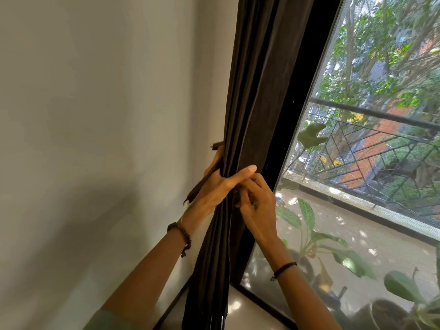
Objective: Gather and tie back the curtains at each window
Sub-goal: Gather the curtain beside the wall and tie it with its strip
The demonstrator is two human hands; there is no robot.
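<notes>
Presently: one gathered curtain (pixel 252 96), two hands.
Your left hand (pixel 220 188) grips it; your right hand (pixel 258 207) pinches, apparently, one tie strip (pixel 194 192).

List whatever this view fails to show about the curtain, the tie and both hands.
- Tie: the head view shows only two ends; the middle is behind the curtain and left hand.
- Right hand: head view, fingers curl against the fabric under the left hand; what they pinch is hidden.
- Curtain top and hem: head view, cut off by the frame edges.
</notes>
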